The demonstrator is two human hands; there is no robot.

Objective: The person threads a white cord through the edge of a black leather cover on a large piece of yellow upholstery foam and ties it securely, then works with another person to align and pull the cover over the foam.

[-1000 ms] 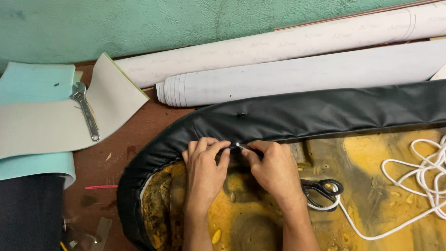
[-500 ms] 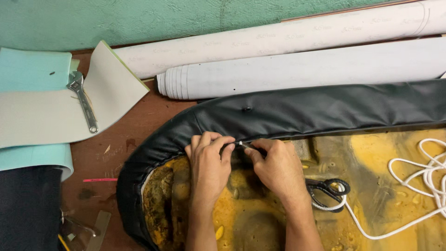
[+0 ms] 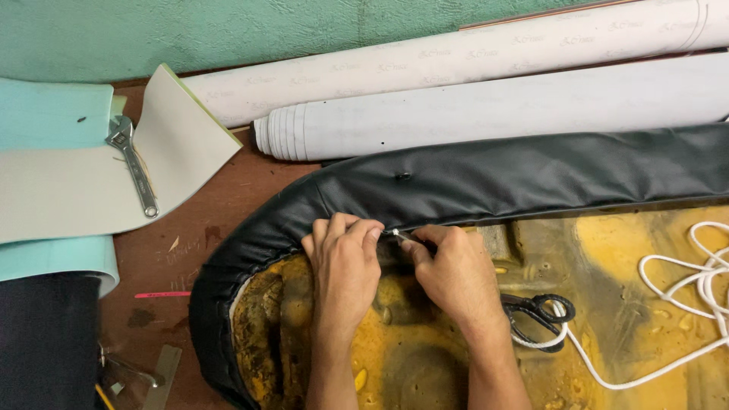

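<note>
A: What changed vs the earlier shots?

B: Not much. I saw both hands stay at the same spot on the inner edge of the black cover (image 3: 486, 178), where it wraps over the yellow foam seat (image 3: 623, 250). The view itself drifted a bit, so the rolls & wrench sat slightly differently in frame, but nothing on the tabletop (image 3: 228, 220) looked moved.

A: Hands?

B: Left hand (image 3: 345, 258) was curled, fingers pressed down on the cover's edge, pinching it. Right hand (image 3: 456, 269) was closed narrow on a small pale bit (image 3: 397, 234) between the two hands; too small to say if it was cord, a clip or a pin. The gap between the hands looked a touch tighter than before, tho barely.

A: Meaning?

B: My guess: the work on that one point of the edge was ongoing, not finished, and hadn't moved along the rim.

A: Rest of the scene?

B: Scissors (image 3: 535, 311) lay on the foam just right of the right wrist, touching the white rope (image 3: 683, 304). Wrench (image 3: 135, 163) rested on a pale sheet (image 3: 68, 190) at left. Two white rolls (image 3: 493, 114) lay behind the cover, by the green wall (image 3: 228, 30).
</note>
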